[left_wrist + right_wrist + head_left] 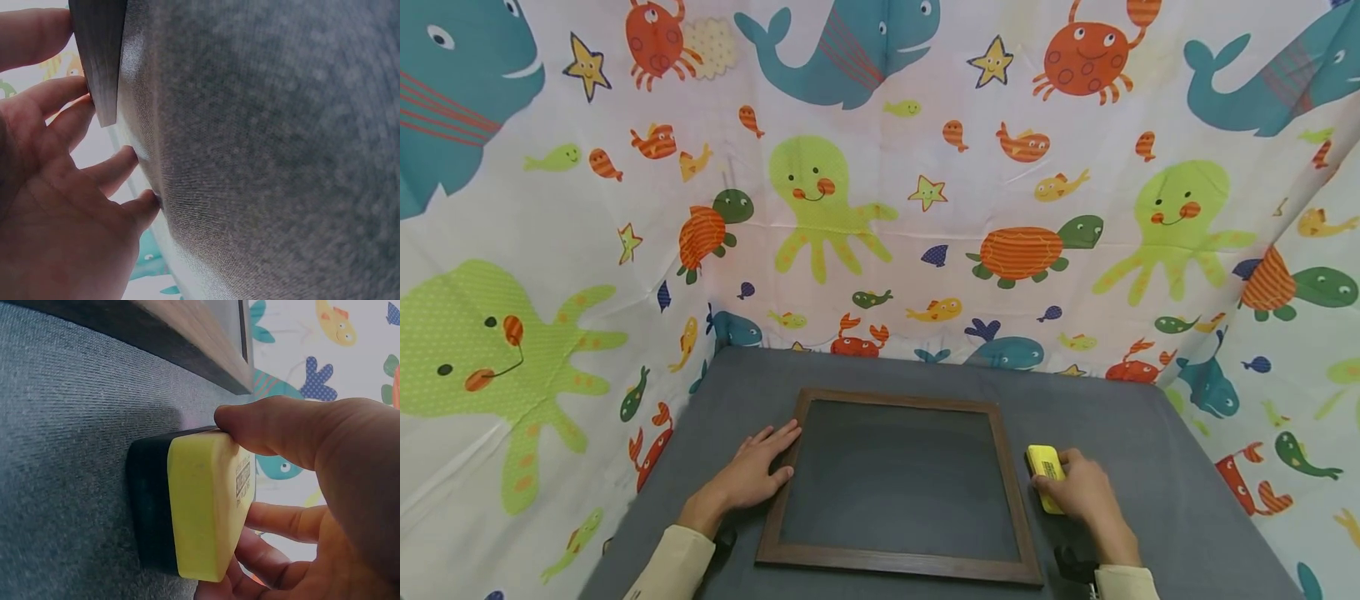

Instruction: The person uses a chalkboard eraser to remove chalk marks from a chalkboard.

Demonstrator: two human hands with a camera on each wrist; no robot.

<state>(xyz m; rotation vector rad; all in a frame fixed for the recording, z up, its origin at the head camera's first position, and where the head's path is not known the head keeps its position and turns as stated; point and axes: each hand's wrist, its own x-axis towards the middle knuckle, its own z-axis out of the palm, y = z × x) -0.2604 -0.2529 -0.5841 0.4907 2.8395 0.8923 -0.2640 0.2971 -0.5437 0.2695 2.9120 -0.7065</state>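
A chalkboard (898, 479) with a brown wooden frame lies flat on the grey cloth, its dark surface bare. My left hand (747, 475) rests at its left side, fingertips touching the frame; in the left wrist view the fingers are fairly straight, some against the frame's edge (105, 69), others on the cloth. To the right of the board, my right hand (1084, 492) grips a yellow-and-black board eraser (1043, 462). The right wrist view shows the thumb on one side of the eraser (197, 506) and fingers on the other, its black side down on or close to the cloth.
Grey cloth (1157, 467) covers the table around the board. A white curtain (880, 308) printed with sea animals encloses the back and both sides. Dark straps (1075, 567) sit at the wrists, near the cream sleeves (673, 558).
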